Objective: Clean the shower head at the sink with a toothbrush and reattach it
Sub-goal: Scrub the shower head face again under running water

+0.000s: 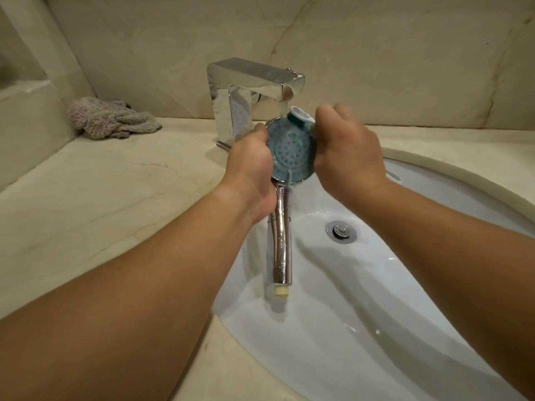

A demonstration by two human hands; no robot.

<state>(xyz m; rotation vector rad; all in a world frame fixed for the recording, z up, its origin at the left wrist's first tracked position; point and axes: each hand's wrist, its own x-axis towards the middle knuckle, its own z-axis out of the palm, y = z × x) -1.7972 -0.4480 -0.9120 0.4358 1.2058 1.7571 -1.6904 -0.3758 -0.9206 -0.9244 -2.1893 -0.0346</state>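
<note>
Scrub/rinse step in hand; left hand fingers clamped round the shower head, held face-up under the running tap over the sink; right hand fingers curled on the toothbrush, bristles at the upper rim; next, likely work bristles across the nozzles; reattaching not yet started.
</note>
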